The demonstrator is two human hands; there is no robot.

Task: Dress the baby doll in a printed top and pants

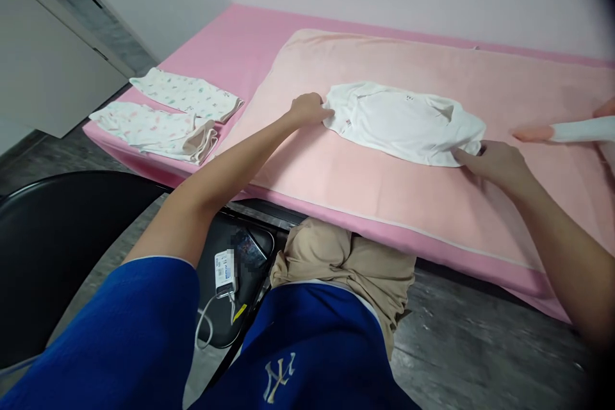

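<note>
A white baby top [394, 122] lies spread out on the peach towel, its long side running across in front of me. My left hand [307, 109] is closed on the top's left end. With thumb and fingers, my right hand [494, 160] pinches the lower right corner of the same cloth. The top looks flat and slightly creased, with a small dark mark near its upper edge. My fingertips are partly hidden at both ends.
Two patterned baby garments [187, 95] [154, 131] lie folded at the bed's left end. The peach towel [336, 186] covers the pink bed [230, 45]. A white sleeve-like thing with an orange-pink end [533, 134] lies right. A black chair [72, 224] holds a corded white device [224, 269].
</note>
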